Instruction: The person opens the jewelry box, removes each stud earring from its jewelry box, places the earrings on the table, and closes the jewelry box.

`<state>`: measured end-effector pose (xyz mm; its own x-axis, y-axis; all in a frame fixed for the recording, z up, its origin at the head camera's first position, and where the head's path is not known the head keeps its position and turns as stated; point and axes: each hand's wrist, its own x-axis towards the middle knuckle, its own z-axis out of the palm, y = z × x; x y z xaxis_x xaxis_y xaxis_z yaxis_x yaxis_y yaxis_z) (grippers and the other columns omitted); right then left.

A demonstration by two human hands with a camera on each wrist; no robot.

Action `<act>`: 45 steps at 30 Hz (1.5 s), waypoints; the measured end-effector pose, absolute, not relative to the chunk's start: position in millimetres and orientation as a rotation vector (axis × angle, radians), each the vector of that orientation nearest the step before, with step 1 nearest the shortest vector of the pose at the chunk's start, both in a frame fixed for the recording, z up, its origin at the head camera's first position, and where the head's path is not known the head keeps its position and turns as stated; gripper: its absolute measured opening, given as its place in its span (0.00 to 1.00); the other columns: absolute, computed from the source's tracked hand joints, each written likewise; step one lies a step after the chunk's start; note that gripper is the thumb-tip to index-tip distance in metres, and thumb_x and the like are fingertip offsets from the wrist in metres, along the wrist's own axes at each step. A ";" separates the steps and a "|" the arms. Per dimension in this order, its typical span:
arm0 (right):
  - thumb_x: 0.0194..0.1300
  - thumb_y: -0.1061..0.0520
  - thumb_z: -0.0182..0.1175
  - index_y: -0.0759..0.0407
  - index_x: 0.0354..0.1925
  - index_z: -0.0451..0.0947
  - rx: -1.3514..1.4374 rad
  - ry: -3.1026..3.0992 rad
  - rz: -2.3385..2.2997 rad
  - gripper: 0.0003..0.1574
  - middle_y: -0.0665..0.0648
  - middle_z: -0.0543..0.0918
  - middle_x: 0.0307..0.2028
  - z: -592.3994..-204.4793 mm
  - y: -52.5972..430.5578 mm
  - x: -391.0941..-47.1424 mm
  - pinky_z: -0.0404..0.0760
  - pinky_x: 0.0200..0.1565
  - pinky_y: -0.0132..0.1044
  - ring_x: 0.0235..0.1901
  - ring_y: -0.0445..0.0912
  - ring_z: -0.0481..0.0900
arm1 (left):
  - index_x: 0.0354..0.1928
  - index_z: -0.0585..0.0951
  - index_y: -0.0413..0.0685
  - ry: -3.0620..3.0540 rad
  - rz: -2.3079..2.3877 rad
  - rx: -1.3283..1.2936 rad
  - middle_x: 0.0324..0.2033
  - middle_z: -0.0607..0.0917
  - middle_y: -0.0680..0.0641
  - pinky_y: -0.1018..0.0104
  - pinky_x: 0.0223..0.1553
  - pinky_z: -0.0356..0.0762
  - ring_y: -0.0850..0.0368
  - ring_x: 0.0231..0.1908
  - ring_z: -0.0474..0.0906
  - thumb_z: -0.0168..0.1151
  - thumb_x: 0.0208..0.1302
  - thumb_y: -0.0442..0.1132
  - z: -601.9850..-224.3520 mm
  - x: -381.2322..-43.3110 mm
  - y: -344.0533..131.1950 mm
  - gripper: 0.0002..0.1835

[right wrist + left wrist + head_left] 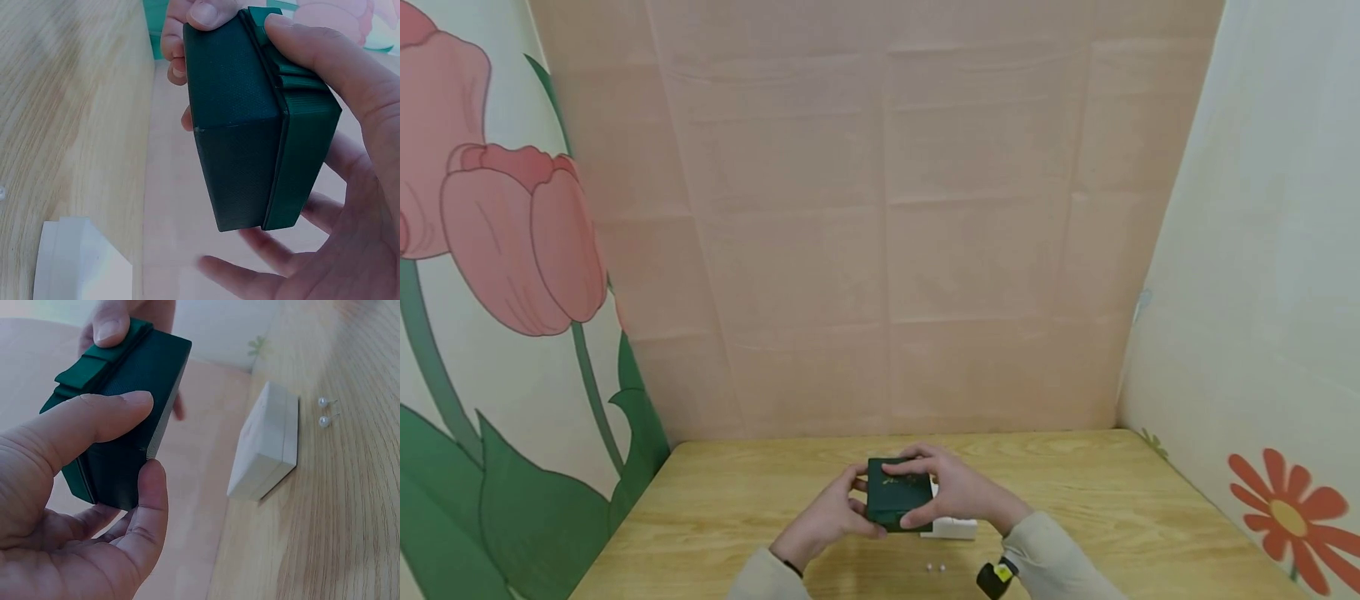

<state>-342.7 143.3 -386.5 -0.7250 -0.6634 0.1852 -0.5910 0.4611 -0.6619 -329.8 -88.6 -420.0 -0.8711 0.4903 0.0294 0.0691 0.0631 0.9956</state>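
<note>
Grips dk-green bow-trimmed box (891, 498) w/ L hand (829, 512) on one side, R hand (961, 492) on other; holds it above wood table (730, 483), nr white box (265, 437) & 2 pearl stud earrings (324, 421).

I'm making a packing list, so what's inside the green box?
The green box is held by the left hand and right hand with its lid closed, so its inside is covered. Only the outside shows, including a folded green bow.
</note>
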 end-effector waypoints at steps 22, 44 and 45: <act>0.49 0.47 0.71 0.44 0.61 0.70 -1.078 2.494 -1.205 0.40 0.57 0.62 0.59 -390.6 145.4 -342.9 0.76 0.43 0.36 0.53 0.53 0.66 | 0.66 0.55 0.52 1.984 1.854 0.608 0.49 0.67 0.37 0.57 0.37 0.77 0.49 0.39 0.77 0.71 0.41 0.23 -416.6 -330.9 -91.5 0.50; 0.44 0.53 0.74 0.47 0.62 0.67 -0.949 2.516 -1.247 0.47 0.59 0.64 0.57 -378.1 121.8 -389.7 0.74 0.44 0.43 0.53 0.56 0.66 | 0.67 0.52 0.47 2.321 1.639 0.558 0.53 0.68 0.35 0.52 0.43 0.74 0.49 0.41 0.75 0.74 0.39 0.27 -390.8 -372.8 -114.8 0.54; 0.44 0.53 0.74 0.48 0.62 0.67 -0.948 2.523 -1.239 0.47 0.59 0.64 0.57 -379.3 120.4 -392.0 0.74 0.45 0.44 0.54 0.57 0.66 | 0.67 0.52 0.47 2.328 1.636 0.549 0.53 0.69 0.35 0.52 0.44 0.74 0.48 0.41 0.75 0.75 0.39 0.27 -392.7 -375.4 -115.0 0.54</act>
<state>-392.0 120.4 -379.3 -0.7818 -0.6125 0.1165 -0.4666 0.4509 -0.7609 -375.4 -115.0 -392.7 -0.8997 0.4363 0.0169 0.1637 0.3011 0.9394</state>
